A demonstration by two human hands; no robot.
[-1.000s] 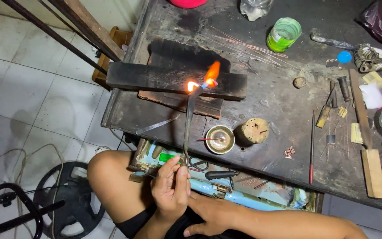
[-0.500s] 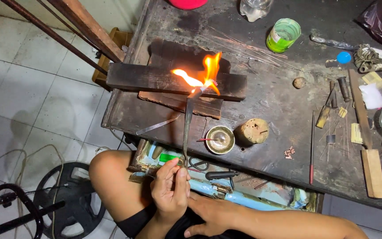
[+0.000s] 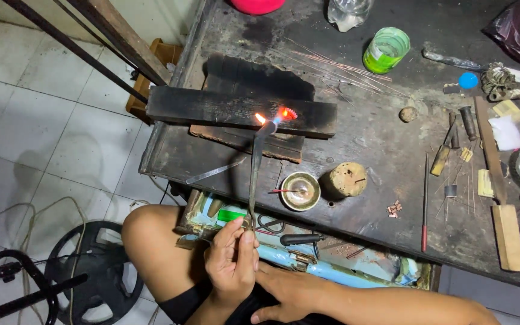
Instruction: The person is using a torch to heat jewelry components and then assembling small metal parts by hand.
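My left hand (image 3: 233, 262) is closed around the lower end of a thin metal torch pipe (image 3: 254, 174), which rises from my lap to the workbench. A small orange flame (image 3: 262, 118) burns at its tip. Just right of the flame, a small piece (image 3: 287, 113) glows red on a charred black wooden block (image 3: 212, 108) lying across a second scorched board (image 3: 242, 139). My right hand (image 3: 287, 295) lies flat on my lap beside the left one, fingers spread, holding nothing.
On the dark workbench (image 3: 386, 144) are a small brass bowl (image 3: 300, 191), a round wooden stump (image 3: 345, 179), a green cup (image 3: 386, 50), thin wires (image 3: 338, 66), a red-handled file (image 3: 425, 204) and a wooden stick (image 3: 501, 198). An open drawer (image 3: 332, 259) sits below. A weight plate (image 3: 85, 271) lies on the floor.
The flame flared large half a second ago and has shrunk to a small tongue; the piece on the block now glows red. Both hands stay where they were.
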